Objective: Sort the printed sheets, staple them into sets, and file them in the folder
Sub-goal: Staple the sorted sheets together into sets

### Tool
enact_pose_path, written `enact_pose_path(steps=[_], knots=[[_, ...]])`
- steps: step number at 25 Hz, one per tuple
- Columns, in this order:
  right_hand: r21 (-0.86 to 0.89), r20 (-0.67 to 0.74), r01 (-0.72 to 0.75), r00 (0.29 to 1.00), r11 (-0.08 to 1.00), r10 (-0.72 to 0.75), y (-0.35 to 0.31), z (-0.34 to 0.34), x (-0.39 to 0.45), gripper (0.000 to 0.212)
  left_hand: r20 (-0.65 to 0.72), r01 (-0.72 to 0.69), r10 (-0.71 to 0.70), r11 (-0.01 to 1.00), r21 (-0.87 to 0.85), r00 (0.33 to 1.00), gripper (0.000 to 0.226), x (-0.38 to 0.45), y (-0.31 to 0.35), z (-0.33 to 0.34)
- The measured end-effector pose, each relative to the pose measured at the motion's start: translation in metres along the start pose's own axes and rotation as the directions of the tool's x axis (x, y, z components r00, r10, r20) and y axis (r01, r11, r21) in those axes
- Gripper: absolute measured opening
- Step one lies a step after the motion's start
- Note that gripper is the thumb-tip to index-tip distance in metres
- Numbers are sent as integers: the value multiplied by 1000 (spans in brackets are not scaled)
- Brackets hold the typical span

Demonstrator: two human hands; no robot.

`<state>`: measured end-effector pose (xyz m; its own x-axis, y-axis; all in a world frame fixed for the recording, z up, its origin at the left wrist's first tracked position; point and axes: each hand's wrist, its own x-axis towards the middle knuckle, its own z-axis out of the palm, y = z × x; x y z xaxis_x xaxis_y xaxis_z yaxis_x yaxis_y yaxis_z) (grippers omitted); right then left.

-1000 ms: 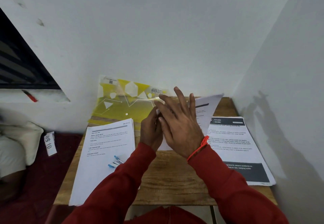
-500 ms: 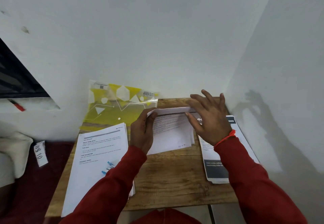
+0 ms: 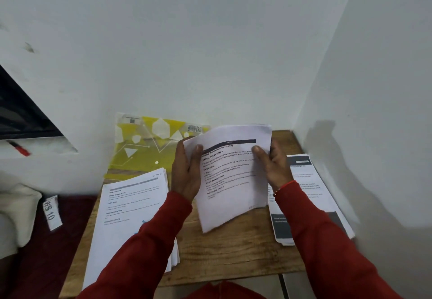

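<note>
Printed sheets (image 3: 230,177): a thin bundle, light and limp, held up above the middle of the wooden counter (image 3: 233,249), lower corner hanging just over the wood. Likely to sag and fan apart if gripped at one edge only, so best taken at both long sides near the top, as now. Probably easy to crease; top-left corner already curling forward. Pages apt to slide on one another, hence worth squaring before any stapling.

Left hand (image 3: 187,174) curled round the left edge, thumb pressed flat on the front page. Right hand (image 3: 273,165) gripping the right edge, thumb likewise on the face, fingers hidden behind the paper.

White paper, black print: a dark header bar across the top, then bold headings such as "INITIAL SCENE SETUP", "TASK GOAL", "TASK DESCRIPTION", "REQUIRED PROPS". Bundle tilted, top leaning toward the wall.

Left stack (image 3: 131,216) of similar pages lying on the counter's left side, overhanging the near edge, partly under the left sleeve. Right stack (image 3: 315,195) with dark bands lying flat along the right side by the wall. Yellow folder (image 3: 145,156), translucent with pale geometric shapes, propped against the wall behind the left stack. No stapler discernible.
</note>
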<state>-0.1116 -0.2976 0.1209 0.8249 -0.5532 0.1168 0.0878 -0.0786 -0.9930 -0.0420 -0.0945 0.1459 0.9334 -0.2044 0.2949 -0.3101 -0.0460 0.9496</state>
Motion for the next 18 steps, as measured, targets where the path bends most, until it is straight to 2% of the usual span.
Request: enact_pose_path(steps=[2,5,7,8,10,12,13,15,17,18], knots=[[-17,-37,42,998,999,-43,-4,6,-3,21,-10,41,-41,999,23,999,29,2,-4,-1],[-64,-18,123,992,990,-124,-18,4,-2,18,5,80,-80,997,-20,997,18,10,-2,-21],[-115,17,167,986,979,-166,-27,2,3,15,91,167,-156,978,-122,984,17,21,11,-39],[-132,44,176,984,976,-171,-31,2,5,13,160,190,-172,976,-105,972,20,27,20,-48],[-156,121,208,974,966,-190,-36,7,9,10,316,70,-132,977,200,939,27,43,36,-63],[-230,207,271,952,934,-225,-45,21,10,8,490,-134,-163,847,515,856,34,61,51,-66],[-275,260,313,935,909,-243,-50,30,12,8,559,-229,-192,771,595,806,37,69,58,-62],[-340,370,408,886,847,-279,-62,48,13,12,635,-329,-229,700,634,738,42,79,65,-55],[-334,340,442,880,832,-331,-65,53,15,21,606,-251,-212,769,588,767,41,84,58,-65],[-319,234,426,901,847,-366,-60,47,17,33,559,-168,-207,821,545,803,38,83,50,-75]])
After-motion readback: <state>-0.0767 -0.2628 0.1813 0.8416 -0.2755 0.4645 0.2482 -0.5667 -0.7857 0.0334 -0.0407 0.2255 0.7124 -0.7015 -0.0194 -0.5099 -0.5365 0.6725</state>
